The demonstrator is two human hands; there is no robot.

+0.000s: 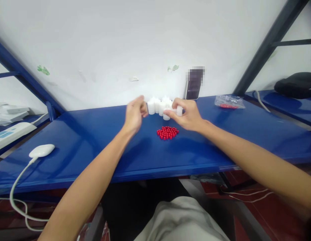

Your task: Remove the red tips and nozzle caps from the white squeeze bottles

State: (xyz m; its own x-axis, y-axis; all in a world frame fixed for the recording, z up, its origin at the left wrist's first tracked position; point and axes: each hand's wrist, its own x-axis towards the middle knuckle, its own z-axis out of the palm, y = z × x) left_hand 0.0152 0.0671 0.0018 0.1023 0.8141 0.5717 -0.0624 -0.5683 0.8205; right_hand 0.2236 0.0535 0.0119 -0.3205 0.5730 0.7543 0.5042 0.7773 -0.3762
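Observation:
A small white plastic bottle (179, 110) is held on its side between the thumb and fingers of my right hand (186, 114). Just behind it, a cluster of similar white bottles (155, 106) stands upright near the wall. My left hand (134, 114) hovers left of the cluster, apart from it, fingers curled in toward the thumb; whatever may be between them is hidden. Between my forearms, a pile of small red caps (167, 133) lies on the blue tabletop (95, 147).
A dark phone (193, 87) leans against the wall. To its right lies a clear plastic bag (230, 101) with red pieces inside. A white device (42, 151) with a cable rests at the left, near a white power strip (13, 134). Blue metal posts flank the table.

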